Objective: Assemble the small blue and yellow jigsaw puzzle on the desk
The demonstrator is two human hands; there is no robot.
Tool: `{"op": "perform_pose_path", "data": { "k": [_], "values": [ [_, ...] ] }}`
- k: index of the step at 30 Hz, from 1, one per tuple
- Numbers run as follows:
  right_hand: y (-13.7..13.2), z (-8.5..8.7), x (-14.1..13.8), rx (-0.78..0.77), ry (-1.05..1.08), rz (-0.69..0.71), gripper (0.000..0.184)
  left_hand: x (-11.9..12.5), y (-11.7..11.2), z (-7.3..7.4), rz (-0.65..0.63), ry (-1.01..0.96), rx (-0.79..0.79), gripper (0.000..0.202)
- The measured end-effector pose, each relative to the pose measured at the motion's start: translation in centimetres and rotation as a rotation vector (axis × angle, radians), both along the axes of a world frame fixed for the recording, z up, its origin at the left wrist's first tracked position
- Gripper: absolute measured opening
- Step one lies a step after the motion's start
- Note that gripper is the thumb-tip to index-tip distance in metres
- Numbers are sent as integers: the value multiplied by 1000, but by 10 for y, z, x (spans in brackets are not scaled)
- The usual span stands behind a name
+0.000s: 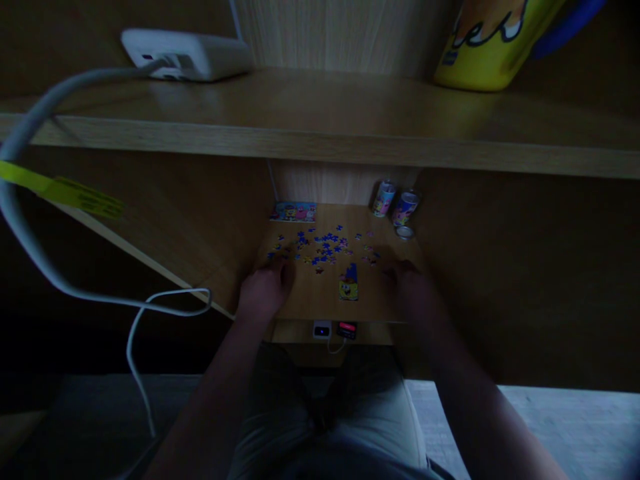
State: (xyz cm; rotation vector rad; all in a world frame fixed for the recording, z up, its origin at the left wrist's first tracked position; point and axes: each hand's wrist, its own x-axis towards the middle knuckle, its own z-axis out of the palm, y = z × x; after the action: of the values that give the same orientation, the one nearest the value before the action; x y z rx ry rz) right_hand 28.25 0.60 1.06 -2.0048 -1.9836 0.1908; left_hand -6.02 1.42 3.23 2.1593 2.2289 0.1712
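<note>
Several loose jigsaw pieces (323,245), mostly blue, lie scattered on a wooden desk (320,297). A small joined patch of puzzle with a yellow cartoon figure (349,283) lies near the front edge. My left hand (265,288) rests on the desk at the left end of the pieces, fingers curled over some of them. My right hand (411,283) rests at the right side, in deep shadow, so its fingers are hard to make out. A picture card (294,212) leans at the back.
Two small printed tins (395,203) and a round lid (404,232) stand at the back right. A wooden shelf (320,127) overhangs, with a white power adapter (187,55), its cable (30,127) and a yellow container (487,40). Two small devices (334,329) sit under the desk edge.
</note>
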Motion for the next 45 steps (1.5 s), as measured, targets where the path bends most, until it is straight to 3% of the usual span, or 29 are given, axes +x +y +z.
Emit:
{"op": "perform_pose_path", "data": {
  "k": [8, 11, 14, 21, 36, 45],
  "values": [
    [22, 13, -19, 68, 534, 139, 9, 1, 0, 3, 5, -21, -15, 40],
    [34, 10, -37, 98, 630, 240, 15, 1, 0, 4, 7, -15, -11, 40],
    [41, -1, -50, 112, 703, 255, 19, 2, 0, 4, 7, -9, -4, 41],
    [42, -21, -56, 110, 696, 233, 20, 0, 1, 1, 8, -1, -9, 43],
    [42, -17, -56, 84, 568, 250, 20, -3, 1, -3, -1, -4, 11, 41],
    [42, -19, -57, 120, 482, 289, 18, 1, -1, 2, -1, -8, 8, 42]
  ]
}}
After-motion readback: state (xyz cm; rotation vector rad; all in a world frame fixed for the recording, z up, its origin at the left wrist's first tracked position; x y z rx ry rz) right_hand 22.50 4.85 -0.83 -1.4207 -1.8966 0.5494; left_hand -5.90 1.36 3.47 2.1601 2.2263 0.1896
